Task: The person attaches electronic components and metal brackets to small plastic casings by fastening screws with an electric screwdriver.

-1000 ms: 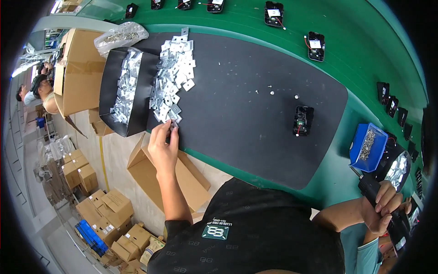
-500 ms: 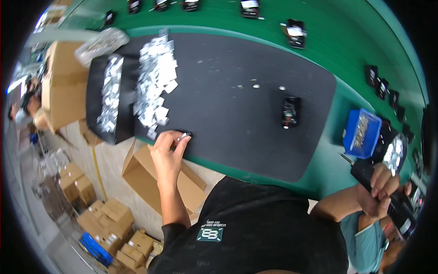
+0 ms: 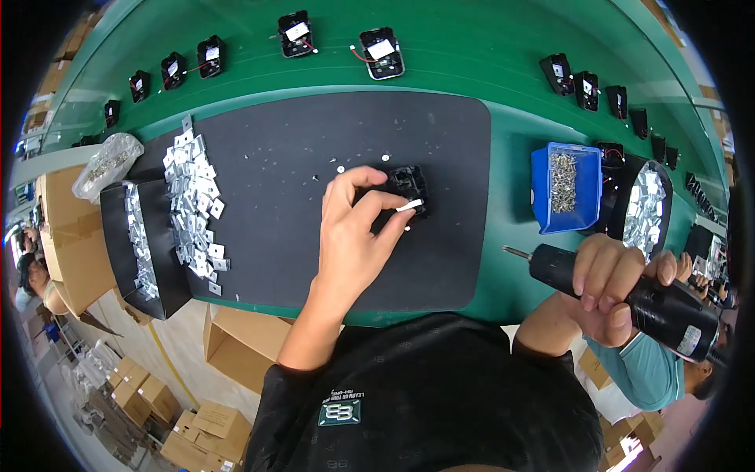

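My left hand (image 3: 354, 232) reaches over the black mat (image 3: 314, 157) and pinches a small silver metal plate (image 3: 409, 206) between thumb and fingers, right at a small black device (image 3: 409, 185) lying on the mat. My right hand (image 3: 613, 287) grips a black electric screwdriver (image 3: 629, 295) at the table's near right edge, its bit pointing left. A loose pile of silver plates (image 3: 195, 208) lies on the mat's left side.
A blue bin of screws (image 3: 562, 185) stands right of the mat, with a black tray of silver plates (image 3: 649, 208) beside it. Black devices (image 3: 381, 51) line the green table's far side. Cardboard boxes (image 3: 236, 346) sit below the table. Another person (image 3: 31, 275) is at far left.
My left hand has carried a silver plate from the pile at the left across the mat to the black device. The right hand still holds the screwdriver, now nearer the mat.
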Available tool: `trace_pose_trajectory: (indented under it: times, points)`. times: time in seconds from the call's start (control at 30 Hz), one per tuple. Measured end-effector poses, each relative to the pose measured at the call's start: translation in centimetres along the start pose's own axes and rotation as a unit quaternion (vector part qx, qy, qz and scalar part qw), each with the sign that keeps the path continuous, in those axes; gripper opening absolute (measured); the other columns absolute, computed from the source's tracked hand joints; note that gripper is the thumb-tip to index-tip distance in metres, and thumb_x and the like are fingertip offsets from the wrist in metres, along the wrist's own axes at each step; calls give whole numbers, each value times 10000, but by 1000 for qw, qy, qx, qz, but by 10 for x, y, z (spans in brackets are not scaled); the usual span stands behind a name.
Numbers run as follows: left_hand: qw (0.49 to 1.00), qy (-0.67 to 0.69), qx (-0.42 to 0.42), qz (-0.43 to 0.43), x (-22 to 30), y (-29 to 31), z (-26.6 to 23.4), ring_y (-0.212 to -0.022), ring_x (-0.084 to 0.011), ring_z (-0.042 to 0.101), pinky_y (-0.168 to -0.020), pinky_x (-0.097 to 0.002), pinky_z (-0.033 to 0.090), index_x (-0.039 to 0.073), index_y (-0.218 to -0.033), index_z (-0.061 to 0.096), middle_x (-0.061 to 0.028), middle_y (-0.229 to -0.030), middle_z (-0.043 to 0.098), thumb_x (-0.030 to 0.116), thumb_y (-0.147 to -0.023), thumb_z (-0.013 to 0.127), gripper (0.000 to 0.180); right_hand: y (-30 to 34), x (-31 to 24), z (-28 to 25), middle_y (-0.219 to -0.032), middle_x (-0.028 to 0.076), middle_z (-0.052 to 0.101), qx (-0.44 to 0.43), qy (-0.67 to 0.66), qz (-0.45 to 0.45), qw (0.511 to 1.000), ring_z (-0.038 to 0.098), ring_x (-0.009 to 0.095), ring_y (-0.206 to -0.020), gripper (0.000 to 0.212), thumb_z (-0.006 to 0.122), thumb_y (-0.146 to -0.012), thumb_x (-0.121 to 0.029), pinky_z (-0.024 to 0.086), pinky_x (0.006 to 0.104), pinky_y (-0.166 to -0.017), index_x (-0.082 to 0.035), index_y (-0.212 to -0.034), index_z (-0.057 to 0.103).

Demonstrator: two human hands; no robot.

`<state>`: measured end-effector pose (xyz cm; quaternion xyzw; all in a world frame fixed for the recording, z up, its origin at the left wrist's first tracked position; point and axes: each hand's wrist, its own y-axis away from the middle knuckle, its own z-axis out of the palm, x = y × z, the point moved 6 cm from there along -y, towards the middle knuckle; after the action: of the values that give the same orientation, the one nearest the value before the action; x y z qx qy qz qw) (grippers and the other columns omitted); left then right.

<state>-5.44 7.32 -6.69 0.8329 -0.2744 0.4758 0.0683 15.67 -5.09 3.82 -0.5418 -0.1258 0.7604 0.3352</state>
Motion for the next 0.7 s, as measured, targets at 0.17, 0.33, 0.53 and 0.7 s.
trace_pose_trajectory:
  times: [0.17,0.33,0.53,0.7]
  points:
    - [999,-21,35,8,-1,-13,10,-956,-266,591,-791,-341,479,22,-794,643,-129,-1097,581,-6,-675,750,162,-5,25,12,-677,-3,511,33,-43,22,998,512,143,-519,573,645,-794,-49,464,300,-525,-157,-1261,332]
    - [1000,24,15,-4,-9,-21,16,-902,-253,629,-754,-328,500,16,-868,600,-129,-1040,632,-25,-695,730,221,-14,45,26,-663,0,490,28,-60,48,997,509,168,-532,557,673,-795,-67,453,313,-536,-156,-1224,328]
    - [998,57,-1,-35,-10,-28,14,-984,-281,603,-865,-349,470,23,-1119,577,-144,-1063,607,-10,-706,672,425,-20,65,35,-658,0,482,62,-16,52,997,507,160,-531,558,666,-809,-76,465,329,-562,-143,-1238,316]
    - [996,21,-48,76,-7,-14,3,-1228,-335,462,-1033,-425,347,-7,-1302,461,-178,-1318,483,51,-572,611,747,-16,81,37,-675,16,493,76,14,13,997,514,158,-541,549,634,-830,-53,482,351,-571,-156,-1253,299]
